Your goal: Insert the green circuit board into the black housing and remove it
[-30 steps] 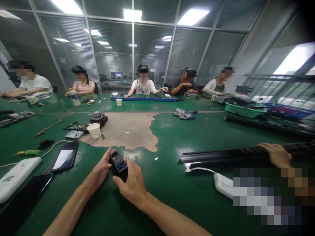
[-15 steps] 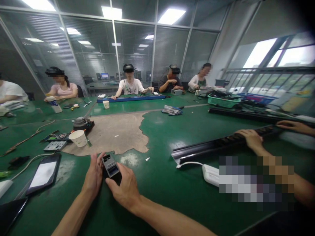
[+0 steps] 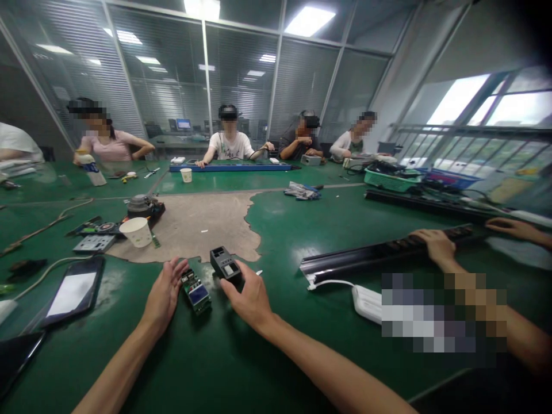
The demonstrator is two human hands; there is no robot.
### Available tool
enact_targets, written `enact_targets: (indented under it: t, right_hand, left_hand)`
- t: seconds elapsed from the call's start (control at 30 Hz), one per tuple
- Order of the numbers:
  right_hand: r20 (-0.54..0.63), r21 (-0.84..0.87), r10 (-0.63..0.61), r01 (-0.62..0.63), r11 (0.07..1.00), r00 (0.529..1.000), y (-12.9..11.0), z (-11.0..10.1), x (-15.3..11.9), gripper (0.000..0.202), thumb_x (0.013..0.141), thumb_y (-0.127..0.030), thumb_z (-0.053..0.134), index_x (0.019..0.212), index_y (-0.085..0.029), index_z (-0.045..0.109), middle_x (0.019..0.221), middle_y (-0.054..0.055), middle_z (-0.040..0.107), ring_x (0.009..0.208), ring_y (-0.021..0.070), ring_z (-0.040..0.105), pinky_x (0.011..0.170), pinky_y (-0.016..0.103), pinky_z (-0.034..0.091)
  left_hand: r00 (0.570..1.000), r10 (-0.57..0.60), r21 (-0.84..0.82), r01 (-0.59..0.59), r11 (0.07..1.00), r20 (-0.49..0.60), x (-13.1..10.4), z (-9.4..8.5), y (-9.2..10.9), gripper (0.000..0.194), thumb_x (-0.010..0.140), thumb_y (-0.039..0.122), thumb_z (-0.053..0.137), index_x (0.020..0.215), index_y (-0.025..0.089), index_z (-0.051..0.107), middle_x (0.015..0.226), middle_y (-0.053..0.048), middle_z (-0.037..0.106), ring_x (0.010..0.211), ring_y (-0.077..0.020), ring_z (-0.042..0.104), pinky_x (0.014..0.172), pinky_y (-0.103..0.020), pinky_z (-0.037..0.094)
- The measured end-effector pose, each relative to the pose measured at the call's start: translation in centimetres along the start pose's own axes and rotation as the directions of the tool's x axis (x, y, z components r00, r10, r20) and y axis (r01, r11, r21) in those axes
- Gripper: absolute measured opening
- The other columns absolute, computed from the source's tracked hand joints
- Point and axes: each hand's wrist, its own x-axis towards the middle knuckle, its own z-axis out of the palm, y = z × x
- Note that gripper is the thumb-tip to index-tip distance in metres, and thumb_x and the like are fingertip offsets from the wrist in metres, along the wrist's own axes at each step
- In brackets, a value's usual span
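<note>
Our right fingers (image 3: 232, 291) grasped the dark casing (image 3: 226, 267), which had just come off the circuit board (image 3: 197, 294), baring its screen. Our left fingers (image 3: 167, 275) lay extended beside the board (whether gripping, we couldn't tell). Our forearms slanted inward over the table (image 3: 190, 374).

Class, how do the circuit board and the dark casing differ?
The circuit board is green with exposed parts; the casing is dark grey. The board carries a blue screen; the casing has openings. The left hand is by the board; the right hand holds the casing. Both are oblong.
</note>
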Motion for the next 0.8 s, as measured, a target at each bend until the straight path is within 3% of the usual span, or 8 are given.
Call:
enact_targets:
  t: [0.23,0.43,0.6,0.8]
  right_hand:
    - [0.013,-0.185,0.032,-0.029,0.982,0.999,2.9,1.0,-1.4,0.053,0.082,-0.032,0.066,0.130,-0.013,0.056,0.129,0.016,0.062,0.121,0.0304,0.057,0.106,0.046,0.043]
    - [-0.025,-0.177,0.045,-0.048,0.983,0.999,4.0,1.5,-2.0,0.079,0.076,-0.036,0.072,0.144,-0.013,0.041,0.137,0.018,0.056,0.128,0.0336,0.053,0.108,0.051,0.043]
    - [-0.054,-0.120,0.021,-0.028,0.992,0.998,4.1,1.1,-1.9,0.063,0.078,-0.029,0.069,0.137,-0.016,0.051,0.130,0.015,0.062,0.122,0.0328,0.058,0.105,0.051,0.045]
    - [-0.033,0.033,0.021,-0.020,0.999,0.999,2.1,0.0,-1.4,0.050,0.084,-0.033,0.067,0.131,-0.020,0.057,0.124,0.011,0.067,0.116,0.0287,0.063,0.101,0.045,0.050]
  left_hand:
    - [0.999,0.041,0.060,-0.041,0.997,0.006,-0.3,0.0,-0.3,0.051,0.095,0.057,0.051,0.127,0.018,0.061,0.137,-0.013,0.060,0.132,-0.0257,0.051,0.117,-0.043,0.026]
    - [0.999,0.034,0.038,-0.034,0.999,0.008,-0.5,0.1,-0.3,0.054,0.095,0.058,0.052,0.128,0.017,0.060,0.137,-0.013,0.059,0.133,-0.0251,0.049,0.118,-0.041,0.024]
    - [1.000,0.002,0.005,-0.002,1.000,0.011,-0.4,0.2,0.0,0.054,0.097,0.057,0.048,0.130,0.016,0.059,0.139,-0.014,0.057,0.134,-0.0249,0.049,0.118,-0.041,0.024]
    - [0.995,-0.035,-0.061,0.029,0.998,-0.091,-0.5,0.5,0.8,0.053,0.101,0.055,0.038,0.131,0.014,0.055,0.141,-0.017,0.055,0.133,-0.0236,0.049,0.117,-0.039,0.028]
